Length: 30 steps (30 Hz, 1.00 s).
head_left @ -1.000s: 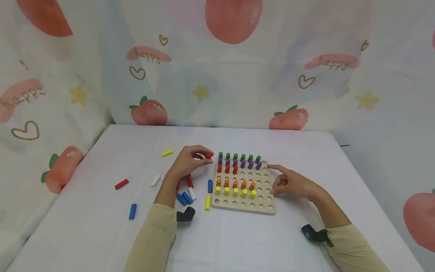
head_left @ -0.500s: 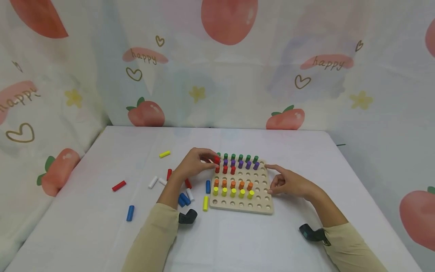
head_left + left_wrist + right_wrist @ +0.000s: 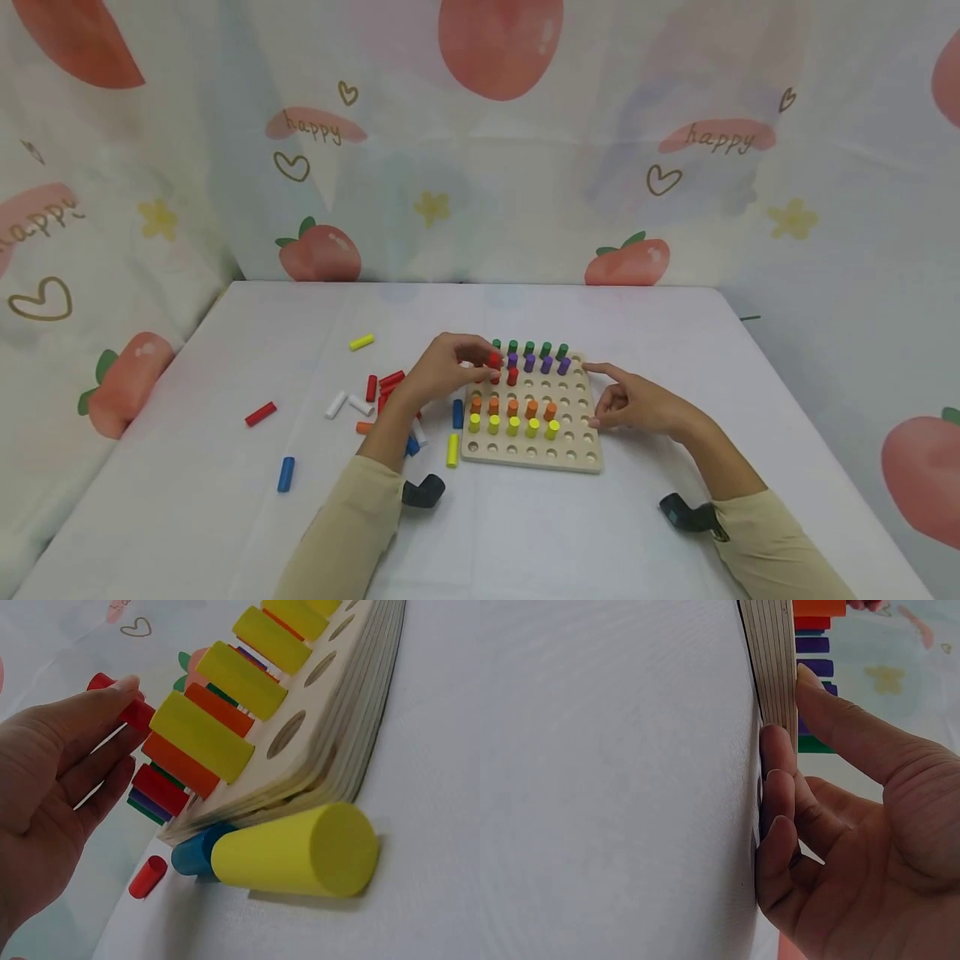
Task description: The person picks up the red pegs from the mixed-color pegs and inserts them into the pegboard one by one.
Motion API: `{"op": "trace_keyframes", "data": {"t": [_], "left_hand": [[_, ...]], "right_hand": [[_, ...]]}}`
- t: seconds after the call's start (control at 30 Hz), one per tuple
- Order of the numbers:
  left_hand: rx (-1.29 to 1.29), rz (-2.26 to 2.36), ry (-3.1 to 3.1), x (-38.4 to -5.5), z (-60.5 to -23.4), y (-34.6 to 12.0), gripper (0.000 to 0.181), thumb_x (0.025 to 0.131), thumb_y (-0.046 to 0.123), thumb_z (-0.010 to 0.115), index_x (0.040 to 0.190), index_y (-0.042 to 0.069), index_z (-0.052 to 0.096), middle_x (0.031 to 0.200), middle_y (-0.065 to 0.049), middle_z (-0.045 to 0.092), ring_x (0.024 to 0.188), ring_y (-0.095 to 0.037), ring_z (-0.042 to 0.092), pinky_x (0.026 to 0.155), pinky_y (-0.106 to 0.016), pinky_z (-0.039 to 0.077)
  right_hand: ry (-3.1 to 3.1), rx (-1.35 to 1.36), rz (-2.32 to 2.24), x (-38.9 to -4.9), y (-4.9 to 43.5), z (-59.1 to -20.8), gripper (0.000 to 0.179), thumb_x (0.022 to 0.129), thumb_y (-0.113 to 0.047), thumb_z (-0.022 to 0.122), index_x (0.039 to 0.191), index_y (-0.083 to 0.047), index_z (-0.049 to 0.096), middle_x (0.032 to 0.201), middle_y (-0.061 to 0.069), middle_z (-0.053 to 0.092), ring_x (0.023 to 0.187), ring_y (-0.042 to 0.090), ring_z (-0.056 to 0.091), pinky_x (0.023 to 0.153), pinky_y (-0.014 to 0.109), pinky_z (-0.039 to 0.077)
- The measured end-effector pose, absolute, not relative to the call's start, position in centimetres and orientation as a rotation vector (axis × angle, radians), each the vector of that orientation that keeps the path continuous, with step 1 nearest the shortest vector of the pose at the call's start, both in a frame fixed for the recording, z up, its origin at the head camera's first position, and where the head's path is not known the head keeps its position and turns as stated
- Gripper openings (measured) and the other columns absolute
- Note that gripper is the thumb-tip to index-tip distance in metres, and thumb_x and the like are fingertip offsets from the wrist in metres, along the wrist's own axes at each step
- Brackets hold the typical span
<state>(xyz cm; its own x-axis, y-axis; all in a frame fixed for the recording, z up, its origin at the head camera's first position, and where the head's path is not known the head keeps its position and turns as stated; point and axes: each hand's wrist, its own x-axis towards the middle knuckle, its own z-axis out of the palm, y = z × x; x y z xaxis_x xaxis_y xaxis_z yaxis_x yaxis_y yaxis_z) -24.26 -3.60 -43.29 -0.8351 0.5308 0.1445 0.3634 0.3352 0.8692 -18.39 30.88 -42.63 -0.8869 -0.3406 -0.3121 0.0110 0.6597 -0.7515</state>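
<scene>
A wooden pegboard (image 3: 531,461) lies on the table with rows of green pegs (image 3: 529,347), purple pegs (image 3: 529,363), red pegs (image 3: 512,377), orange pegs (image 3: 531,409) and yellow pegs (image 3: 513,426). My left hand (image 3: 448,367) pinches a red peg (image 3: 137,715) between thumb and fingertips, over the left part of the board. In the head view it overlaps the purple and red rows and hides some pegs there. My right hand (image 3: 637,402) holds the board's right edge, index finger stretched toward the far corner. In the right wrist view its thumb lies at the top edge, with bent fingers against the side.
Loose pegs lie left of the board: a yellow peg (image 3: 452,451) and a blue peg (image 3: 457,414) close beside it, a mixed pile partly behind my left forearm. Farther out are a red peg (image 3: 261,414), a blue peg (image 3: 286,474) and a yellow peg (image 3: 362,342).
My left hand has carried the red peg rightward, from beside the board's left edge to over its rows. My right hand stays at the right edge. The head view has shifted slightly.
</scene>
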Motion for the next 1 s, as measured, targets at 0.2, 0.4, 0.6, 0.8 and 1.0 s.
{"op": "trace_keyframes", "data": {"t": [0.2,0.4,0.6,0.8,1.0], "left_hand": [[0.866,1.547,2.405,-23.7,-42.8,-2.7,0.026,0.093,0.018,0.081,0.118,0.016,0.076,0.106,0.009,0.074,0.099,-0.013,0.067,0.090,-0.031,0.055],[0.928,1.543,2.373,-23.5,-42.9,-1.7,0.029,0.094,0.019,0.080,0.121,0.008,0.075,0.105,0.008,0.074,0.096,-0.011,0.067,0.087,-0.030,0.055],[0.903,1.603,2.353,-23.4,-42.9,-0.8,0.029,0.094,0.018,0.080,0.121,0.008,0.074,0.105,0.009,0.074,0.096,-0.012,0.068,0.087,-0.029,0.056],[0.877,1.627,2.359,-23.4,-43.0,0.1,0.030,0.095,0.019,0.079,0.122,0.006,0.074,0.106,0.007,0.074,0.095,-0.011,0.068,0.087,-0.028,0.056],[0.843,1.639,2.350,-23.4,-43.3,0.8,0.027,0.095,0.016,0.078,0.121,0.010,0.074,0.105,0.007,0.074,0.091,-0.011,0.069,0.080,-0.027,0.058]], "right_hand": [[2.449,-0.254,-1.111,-18.5,31.0,-42.6,0.091,0.088,-0.017,0.084,0.161,-0.009,0.030,0.088,0.007,0.065,0.079,0.024,0.055,0.072,0.035,0.045],[2.446,-0.259,-1.113,-18.5,31.0,-42.7,0.091,0.089,-0.017,0.084,0.161,-0.009,0.029,0.088,0.007,0.065,0.080,0.024,0.056,0.072,0.035,0.046],[2.441,-0.268,-1.112,-18.6,31.1,-42.7,0.091,0.089,-0.017,0.084,0.161,-0.008,0.029,0.088,0.007,0.065,0.080,0.024,0.056,0.072,0.035,0.046],[2.439,-0.273,-1.123,-18.6,31.2,-42.6,0.091,0.089,-0.017,0.084,0.161,-0.009,0.029,0.089,0.007,0.065,0.079,0.024,0.055,0.071,0.033,0.045],[2.421,-0.281,-1.141,-18.6,31.2,-42.8,0.092,0.089,-0.018,0.084,0.161,-0.008,0.028,0.089,0.008,0.065,0.079,0.023,0.055,0.070,0.032,0.045]]}}
